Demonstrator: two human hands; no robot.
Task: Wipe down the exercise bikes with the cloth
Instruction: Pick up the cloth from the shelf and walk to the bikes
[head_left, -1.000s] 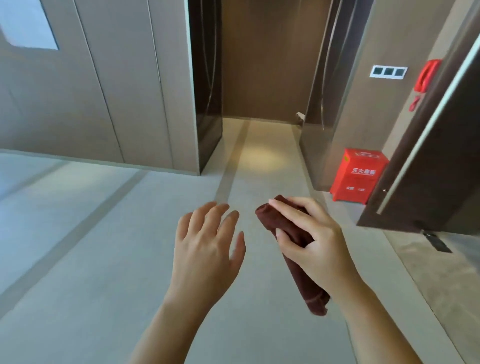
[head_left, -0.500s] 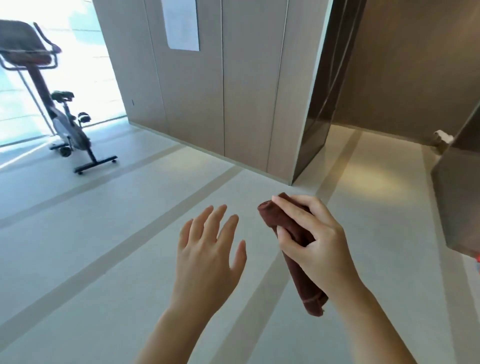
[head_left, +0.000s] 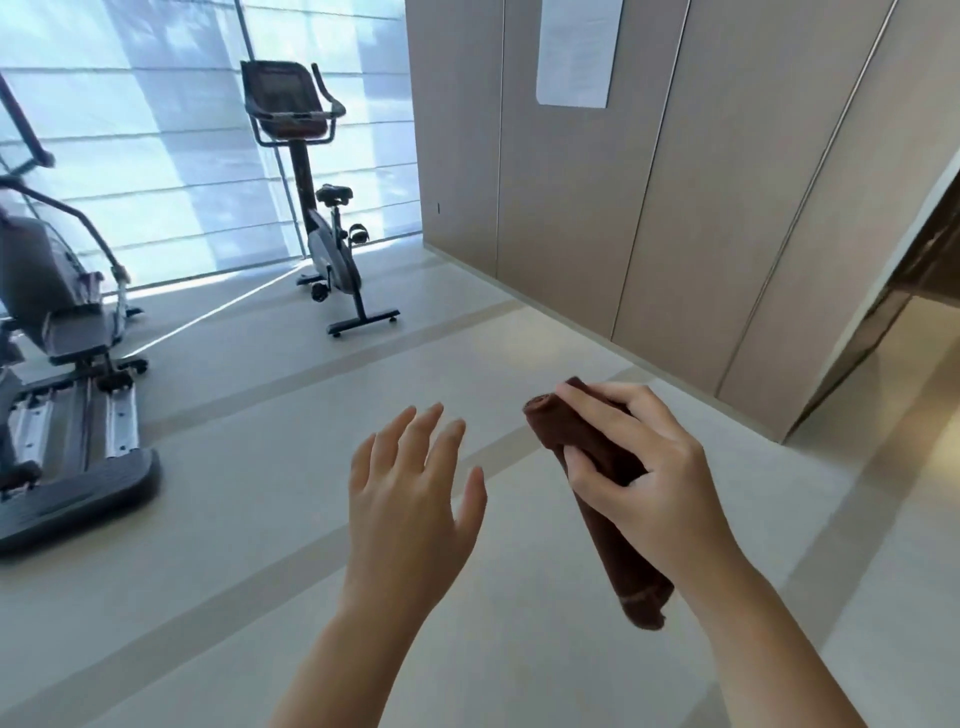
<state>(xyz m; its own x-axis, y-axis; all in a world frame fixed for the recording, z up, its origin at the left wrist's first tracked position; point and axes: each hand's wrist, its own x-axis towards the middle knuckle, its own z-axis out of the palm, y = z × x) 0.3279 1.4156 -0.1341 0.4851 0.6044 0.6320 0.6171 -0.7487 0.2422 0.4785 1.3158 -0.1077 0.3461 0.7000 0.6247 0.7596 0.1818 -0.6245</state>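
My right hand (head_left: 649, 467) grips a rolled dark brown cloth (head_left: 618, 551), which sticks out above my fingers and below my palm. My left hand (head_left: 410, 499) floats beside it, fingers spread, holding nothing. A grey and black upright exercise bike (head_left: 322, 244) stands by the bright window at the upper middle, well beyond both hands. A second, larger machine with foot plates (head_left: 62, 364) sits at the left edge, partly cut off.
Beige wall panels (head_left: 649, 208) run along the right, with a white notice high up. A dark doorway opening (head_left: 914, 291) lies at the far right. Pale floor with darker stripes stretches between me and the machines.
The view has swung left: the corridor and red box are gone, and the bike and second machine have come into view and closer. Both hands keep their pose.
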